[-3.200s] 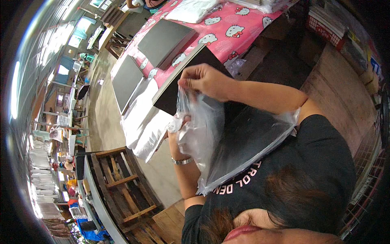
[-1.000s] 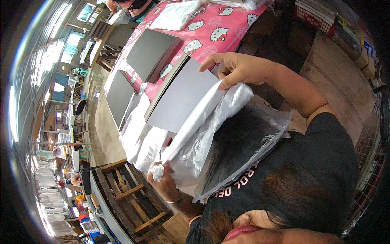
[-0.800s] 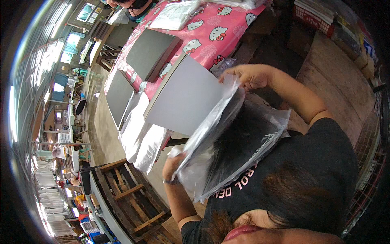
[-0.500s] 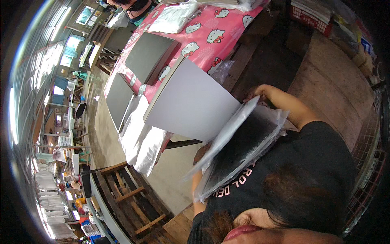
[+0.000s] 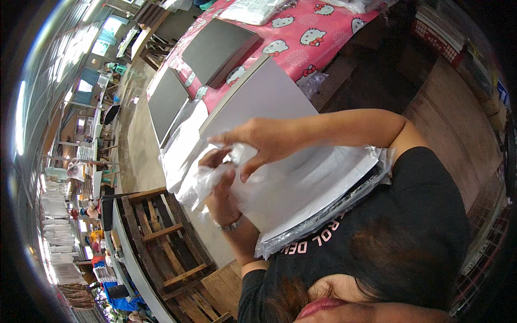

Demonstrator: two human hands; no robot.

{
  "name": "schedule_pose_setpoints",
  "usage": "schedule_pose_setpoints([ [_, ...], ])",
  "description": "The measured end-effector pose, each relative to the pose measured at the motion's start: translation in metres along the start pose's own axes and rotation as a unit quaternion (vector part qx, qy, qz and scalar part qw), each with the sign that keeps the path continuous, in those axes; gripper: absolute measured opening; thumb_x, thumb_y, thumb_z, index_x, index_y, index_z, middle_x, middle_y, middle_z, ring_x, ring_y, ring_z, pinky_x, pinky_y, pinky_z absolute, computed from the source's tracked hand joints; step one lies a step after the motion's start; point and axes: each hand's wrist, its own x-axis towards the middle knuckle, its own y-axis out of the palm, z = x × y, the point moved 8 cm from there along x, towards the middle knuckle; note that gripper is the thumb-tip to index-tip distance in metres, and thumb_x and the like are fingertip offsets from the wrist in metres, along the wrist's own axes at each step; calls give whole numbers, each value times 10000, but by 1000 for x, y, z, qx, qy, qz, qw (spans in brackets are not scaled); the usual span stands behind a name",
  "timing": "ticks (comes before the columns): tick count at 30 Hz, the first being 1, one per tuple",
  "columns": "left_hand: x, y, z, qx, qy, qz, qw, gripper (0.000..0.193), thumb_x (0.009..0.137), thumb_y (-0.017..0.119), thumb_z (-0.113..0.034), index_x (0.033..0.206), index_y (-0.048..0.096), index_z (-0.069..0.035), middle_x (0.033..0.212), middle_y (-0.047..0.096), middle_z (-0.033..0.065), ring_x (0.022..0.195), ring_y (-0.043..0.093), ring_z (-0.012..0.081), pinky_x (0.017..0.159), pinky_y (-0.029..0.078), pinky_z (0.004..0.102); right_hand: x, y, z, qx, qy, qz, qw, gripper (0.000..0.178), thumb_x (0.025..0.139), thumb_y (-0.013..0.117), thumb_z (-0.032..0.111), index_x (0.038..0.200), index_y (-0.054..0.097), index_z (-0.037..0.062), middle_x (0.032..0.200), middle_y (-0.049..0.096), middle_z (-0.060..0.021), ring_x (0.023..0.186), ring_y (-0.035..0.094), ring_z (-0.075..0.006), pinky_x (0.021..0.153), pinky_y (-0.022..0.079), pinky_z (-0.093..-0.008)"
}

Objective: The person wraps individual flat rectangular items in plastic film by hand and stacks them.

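A flat white panel with a grey edge lies tilted over the near edge of the pink-patterned table. Crumpled clear plastic film is bunched on its left side. My left hand, with a bracelet at the wrist, has its fingers closed round the film. Over the panel, my right hand reaches across from the right, thumb and fingers apart around the bunched film. Against my shirt rests a stack of clear plastic bags, partly over the panel's near end.
Two dark grey panels lie on the pink table cover, beside white plastic sheets. A wooden pallet stands at lower left. At upper right are a red crate and a brown board.
Both hands have moved from the ends of the plastic bags to the panel's left side. Film is now bunched in my left hand, and plastic lies across the panel's near part.
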Motion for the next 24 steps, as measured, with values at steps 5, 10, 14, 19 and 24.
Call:
schedule_pose_setpoints([
  [5,13,8,6,-99,-15,11,995,634,712,709,-93,1264,438,56,1173,555,185,1104,522,274,985,378,397,3,-31,-44,137,211,43,967,378,777,700,143,1122,601,22,992,651,-131,920,629,-214,839,473,-313],
  [10,15,7,27,-66,-80,-37,994,560,746,703,-22,1242,460,70,1067,603,143,973,594,209,858,482,313,7,-17,-37,112,137,30,984,158,784,693,113,867,634,-8,777,658,-92,746,614,-149,715,472,-274],
  [14,18,6,29,-43,-62,-71,995,440,755,716,-52,1138,541,74,950,637,104,768,628,163,688,506,246,1,-21,-59,120,218,45,967,155,797,693,128,821,628,-10,714,631,-73,701,552,-82,646,446,-270],
  [19,23,18,30,-51,-50,-75,995,456,754,729,-72,1145,537,65,913,635,75,786,599,134,711,470,230,5,-23,-70,192,189,-38,962,161,818,670,159,814,633,1,695,616,-75,674,564,-103,656,453,-265],
  [24,19,19,47,-36,-87,-44,995,310,768,732,-143,998,602,20,914,612,49,765,549,114,676,426,235,6,-36,-53,111,115,-95,983,58,827,627,40,864,639,-4,783,636,-46,711,577,-108,699,488,-251],
])
